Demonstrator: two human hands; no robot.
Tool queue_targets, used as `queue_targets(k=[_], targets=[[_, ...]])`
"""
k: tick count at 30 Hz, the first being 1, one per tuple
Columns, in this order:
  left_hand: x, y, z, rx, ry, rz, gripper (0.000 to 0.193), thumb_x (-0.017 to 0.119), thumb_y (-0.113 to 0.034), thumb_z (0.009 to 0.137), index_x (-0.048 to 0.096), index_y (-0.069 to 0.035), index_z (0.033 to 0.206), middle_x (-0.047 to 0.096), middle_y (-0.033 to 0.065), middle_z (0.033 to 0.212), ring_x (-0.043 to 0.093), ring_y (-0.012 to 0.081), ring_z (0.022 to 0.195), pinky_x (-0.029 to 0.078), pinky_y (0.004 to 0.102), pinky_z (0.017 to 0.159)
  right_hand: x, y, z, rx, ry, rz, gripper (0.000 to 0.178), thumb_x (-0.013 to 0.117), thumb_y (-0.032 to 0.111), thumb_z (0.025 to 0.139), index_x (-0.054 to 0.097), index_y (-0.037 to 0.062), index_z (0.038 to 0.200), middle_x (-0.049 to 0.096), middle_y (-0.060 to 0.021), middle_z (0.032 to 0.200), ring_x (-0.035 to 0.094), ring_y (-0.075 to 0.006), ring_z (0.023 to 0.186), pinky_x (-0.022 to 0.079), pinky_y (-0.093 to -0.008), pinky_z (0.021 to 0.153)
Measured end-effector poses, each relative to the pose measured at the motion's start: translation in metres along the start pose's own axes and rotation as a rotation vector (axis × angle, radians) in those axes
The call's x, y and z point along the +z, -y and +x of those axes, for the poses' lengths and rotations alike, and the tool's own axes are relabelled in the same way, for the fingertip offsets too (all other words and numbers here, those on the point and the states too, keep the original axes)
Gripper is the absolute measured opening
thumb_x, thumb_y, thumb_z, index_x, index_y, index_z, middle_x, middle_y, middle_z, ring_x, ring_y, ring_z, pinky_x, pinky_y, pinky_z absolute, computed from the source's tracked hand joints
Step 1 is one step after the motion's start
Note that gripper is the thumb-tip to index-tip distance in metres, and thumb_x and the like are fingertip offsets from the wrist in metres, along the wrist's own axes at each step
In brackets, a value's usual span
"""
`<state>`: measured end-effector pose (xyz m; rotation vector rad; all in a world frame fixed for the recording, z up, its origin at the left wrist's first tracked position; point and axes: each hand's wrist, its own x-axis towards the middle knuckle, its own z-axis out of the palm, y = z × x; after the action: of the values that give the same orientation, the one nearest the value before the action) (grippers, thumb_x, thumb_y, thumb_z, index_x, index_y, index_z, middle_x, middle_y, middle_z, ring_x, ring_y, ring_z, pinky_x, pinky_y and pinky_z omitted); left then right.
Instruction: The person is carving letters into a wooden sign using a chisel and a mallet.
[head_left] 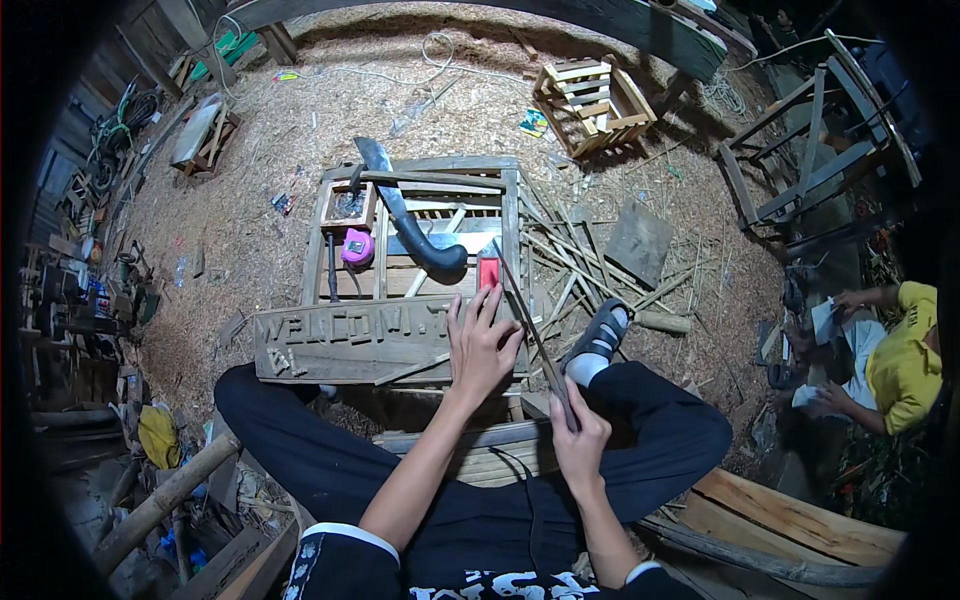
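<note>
My right hand (pixel 580 430) is closed around the dark handle end of a long, thin blade-like tool (pixel 531 330) that slants up and left; its exact kind I cannot tell. My left hand (pixel 485 350) lies with fingers stretched out over the right part of a wooden board (pixel 330 362) bearing raised wooden letters. Its fingertips reach the lower end of a small red object (pixel 488 272), and whether they touch it is unclear. Beyond the board, a curved machete (pixel 400 215) with a black handle, a pink tape measure (pixel 357 247) and a hammer (pixel 430 178) rest on a low slatted wooden table (pixel 511 205).
Thin wood strips (pixel 570 255) and a flat grey board (pixel 640 243) litter the shavings on the right. A slatted crate (pixel 595 105) stands farther off. A person in a yellow shirt (pixel 905 355) sits at the right. A small wooden box (pixel 348 205) stands on the table.
</note>
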<state>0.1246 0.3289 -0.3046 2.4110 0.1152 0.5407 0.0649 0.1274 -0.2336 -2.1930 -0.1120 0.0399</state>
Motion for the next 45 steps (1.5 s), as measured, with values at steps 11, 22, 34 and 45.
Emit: queue_targets(k=[11,22,34,45], targets=[[0.001,0.002,0.0,0.001,-0.014,-0.003,0.014,0.085,-0.021,0.087,0.078,-0.009,0.087,0.061,0.015,0.158,0.051,0.0323,0.15,0.023,0.0593,0.129,0.012,0.0,0.013,-0.093,-0.038,-0.003,0.039,0.077,0.007,0.101,0.073,-0.002,0.138,0.081,-0.0245,0.106,0.082,-0.0234,0.088,0.06,-0.0348,0.078],[0.001,0.0,0.0,0.012,-0.02,0.0,0.016,0.085,-0.022,0.087,0.078,-0.008,0.089,0.062,0.0157,0.156,0.051,0.0312,0.15,0.022,0.0597,0.129,0.011,-0.004,0.015,-0.056,-0.025,0.016,0.039,0.077,0.009,0.101,0.072,-0.0051,0.137,0.081,-0.023,0.098,0.08,-0.0169,0.084,0.06,-0.0341,0.077],[0.0,0.0,0.0,0.01,-0.007,0.007,0.015,0.084,-0.021,0.087,0.077,-0.007,0.087,0.063,0.0154,0.155,0.051,0.0311,0.15,0.023,0.0595,0.129,0.013,-0.009,0.015,-0.062,-0.026,0.037,0.04,0.077,0.014,0.101,0.073,0.0002,0.138,0.079,-0.026,0.096,0.081,-0.0338,0.08,0.061,-0.0402,0.075],[0.0,0.001,-0.002,-0.001,-0.006,-0.001,0.014,0.085,-0.02,0.087,0.078,-0.008,0.087,0.064,0.0159,0.154,0.051,0.0309,0.15,0.022,0.0588,0.13,0.007,-0.002,0.012,-0.06,-0.01,0.036,0.038,0.077,0.005,0.1,0.072,-0.0046,0.137,0.082,-0.0226,0.102,0.082,-0.0202,0.086,0.061,-0.0338,0.077]])
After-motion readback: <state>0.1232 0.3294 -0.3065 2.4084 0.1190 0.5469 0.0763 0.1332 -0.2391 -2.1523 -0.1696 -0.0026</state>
